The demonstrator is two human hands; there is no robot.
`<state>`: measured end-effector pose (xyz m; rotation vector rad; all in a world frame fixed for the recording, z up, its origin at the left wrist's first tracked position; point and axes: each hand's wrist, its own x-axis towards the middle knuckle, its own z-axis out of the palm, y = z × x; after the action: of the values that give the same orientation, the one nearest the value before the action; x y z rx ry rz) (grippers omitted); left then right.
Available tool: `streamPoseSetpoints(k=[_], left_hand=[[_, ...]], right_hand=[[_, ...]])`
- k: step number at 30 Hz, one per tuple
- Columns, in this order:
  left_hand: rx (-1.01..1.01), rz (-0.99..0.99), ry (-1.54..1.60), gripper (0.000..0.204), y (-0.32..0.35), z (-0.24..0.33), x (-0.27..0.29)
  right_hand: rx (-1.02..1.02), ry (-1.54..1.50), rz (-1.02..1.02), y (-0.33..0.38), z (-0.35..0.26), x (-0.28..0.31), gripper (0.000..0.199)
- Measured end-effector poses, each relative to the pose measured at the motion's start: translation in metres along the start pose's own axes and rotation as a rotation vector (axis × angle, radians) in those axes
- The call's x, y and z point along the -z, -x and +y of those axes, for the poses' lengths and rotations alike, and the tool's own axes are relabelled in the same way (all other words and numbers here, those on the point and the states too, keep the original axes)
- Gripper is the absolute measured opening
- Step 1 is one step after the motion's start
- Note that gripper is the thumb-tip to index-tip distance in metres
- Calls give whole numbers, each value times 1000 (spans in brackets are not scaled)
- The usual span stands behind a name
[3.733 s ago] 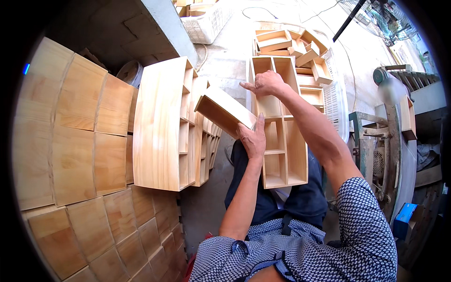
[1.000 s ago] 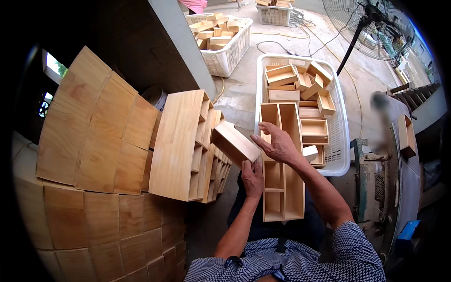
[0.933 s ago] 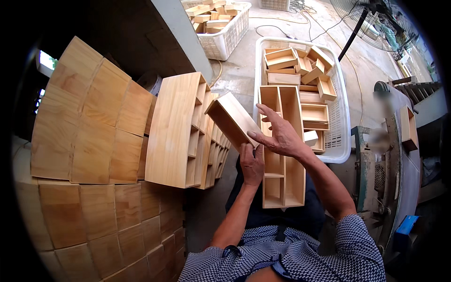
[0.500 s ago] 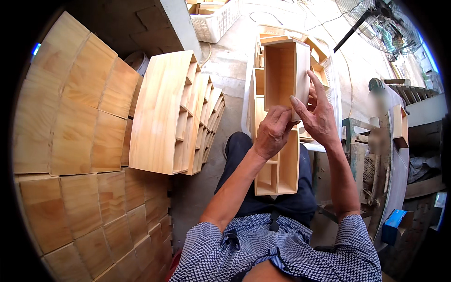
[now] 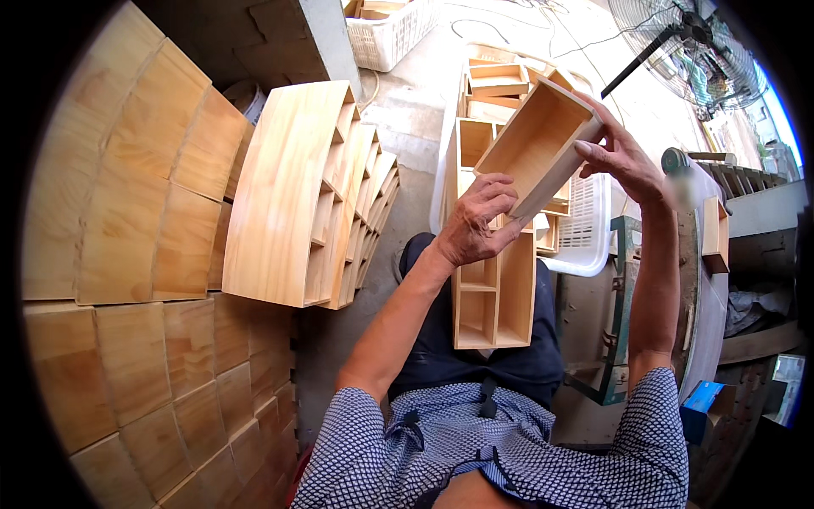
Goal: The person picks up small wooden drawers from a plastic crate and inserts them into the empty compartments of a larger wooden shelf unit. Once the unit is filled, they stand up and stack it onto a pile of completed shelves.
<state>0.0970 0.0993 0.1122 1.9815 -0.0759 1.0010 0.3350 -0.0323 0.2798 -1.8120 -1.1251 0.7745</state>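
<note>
A light wooden drawer box [image 5: 534,140], open side facing me, is held tilted between both hands. My left hand [image 5: 481,219] grips its near lower end, fingers over the rim and thumb along the side. At the far right corner my right hand [image 5: 623,153] is closed on it, thumb against the side wall. Beneath it a compartmented wooden frame [image 5: 519,293] lies across my thighs, its far part partly hidden by the drawer box. Beyond, a white plastic basket [image 5: 591,225] holds several small wooden drawers [image 5: 498,79].
To the left stand several compartmented wooden cabinets [image 5: 284,195] beside stacked wooden blocks or boxes [image 5: 119,212]. Another white basket [image 5: 394,38] is at the back. On the right are a fan [image 5: 691,42], a machine bench [image 5: 704,314] carrying a small wooden drawer [image 5: 716,233], and a blue box [image 5: 704,407].
The drawer box has turned from nearly upright to a slant, its far end swung right. My right hand has moved up and right to its far corner; my left hand has shifted slightly left.
</note>
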Motion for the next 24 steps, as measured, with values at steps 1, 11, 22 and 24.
streamPoseSetpoints(k=[1, 11, 22, 24], left_hand=[[9, -2, 20, 16, 0, -4, 3], [108, 169, -91, 42, 6, -29, 4], [692, 96, -163, 112, 101, -47, -49], [685, 138, -153, 111, 102, -46, -50]], right_hand=[[47, 11, -60, 0, -2, 3, 111], [254, 293, -180, -49, -21, 21, 127], [476, 556, 8, -80, 24, -48, 126], [479, 605, 22, -81, 28, -52, 125]])
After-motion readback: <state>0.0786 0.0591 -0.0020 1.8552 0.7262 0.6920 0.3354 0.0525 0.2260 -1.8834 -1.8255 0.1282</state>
